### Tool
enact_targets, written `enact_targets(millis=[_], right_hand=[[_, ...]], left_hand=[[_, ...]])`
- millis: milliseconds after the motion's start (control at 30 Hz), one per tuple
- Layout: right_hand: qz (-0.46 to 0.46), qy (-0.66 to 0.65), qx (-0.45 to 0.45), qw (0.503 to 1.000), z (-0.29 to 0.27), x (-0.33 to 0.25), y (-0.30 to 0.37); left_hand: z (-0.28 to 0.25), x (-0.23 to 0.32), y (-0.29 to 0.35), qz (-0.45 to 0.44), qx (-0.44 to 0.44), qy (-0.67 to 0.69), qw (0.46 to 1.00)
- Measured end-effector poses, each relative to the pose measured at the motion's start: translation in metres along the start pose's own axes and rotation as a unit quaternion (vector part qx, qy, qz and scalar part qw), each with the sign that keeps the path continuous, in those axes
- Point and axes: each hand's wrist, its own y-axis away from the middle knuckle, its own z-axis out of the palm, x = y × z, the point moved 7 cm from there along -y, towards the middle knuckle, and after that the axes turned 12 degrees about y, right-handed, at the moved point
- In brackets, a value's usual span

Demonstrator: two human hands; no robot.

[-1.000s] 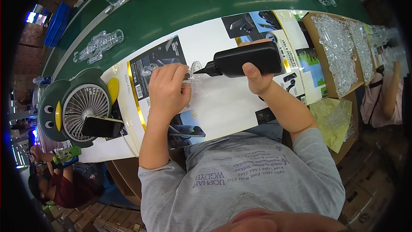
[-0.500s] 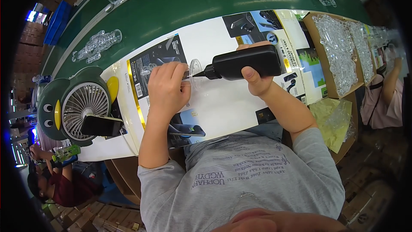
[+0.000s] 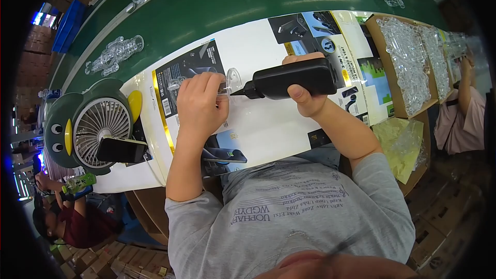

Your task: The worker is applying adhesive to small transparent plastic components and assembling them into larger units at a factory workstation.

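My left hand (image 3: 200,104) is closed around a clear plastic piece with a round, cup-like flared end (image 3: 234,80). Its body is mostly hidden by the fingers, and a knobbly clear part shows on their far side. My right hand (image 3: 309,98) grips a black squeeze bottle (image 3: 294,79), which lies sideways with its pointed nozzle to the left. The nozzle tip is at the rim of the flared end; whether it touches cannot be made out.
Cardboard sheets (image 3: 274,129) cover the table before me. A carton of clear plastic pieces (image 3: 405,67) stands at right, beside yellow paper (image 3: 395,142). Leftward are a penguin-shaped fan (image 3: 59,124), a phone (image 3: 121,150) and another clear piece (image 3: 116,54). Other people sit at both sides.
The squeeze bottle has shifted slightly left and toward me. The clear piece's flared end has moved a little left and tilted. Both hands keep their hold.
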Motion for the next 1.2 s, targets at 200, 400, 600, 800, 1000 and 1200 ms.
enact_targets(millis=[200,400,600,800,1000,1200], right_hand=[[-0.055,0.026,-0.033,0.998,0.003,-0.002,0.002],[0.069,-0.119,0.119,0.983,-0.007,0.009,0.006],[0.084,-0.151,0.212,0.962,-0.026,0.027,0.01],[0.093,-0.153,0.182,0.967,-0.018,0.023,0.011],[0.101,-0.141,0.146,0.974,-0.015,0.025,0.015],[0.103,-0.142,0.141,0.974,-0.015,0.024,0.015]], left_hand=[[0.0,-0.003,0.001,-0.013,-0.003,-0.003,1.0],[0.0,-0.015,0.004,-0.051,0.048,0.046,0.996],[-0.009,-0.019,0.003,-0.116,0.091,0.128,0.981],[0.002,-0.033,0.013,-0.174,0.102,0.245,0.948],[0.009,-0.028,0.012,-0.179,0.077,0.248,0.949],[0.009,-0.03,0.016,-0.15,0.093,0.206,0.963]])
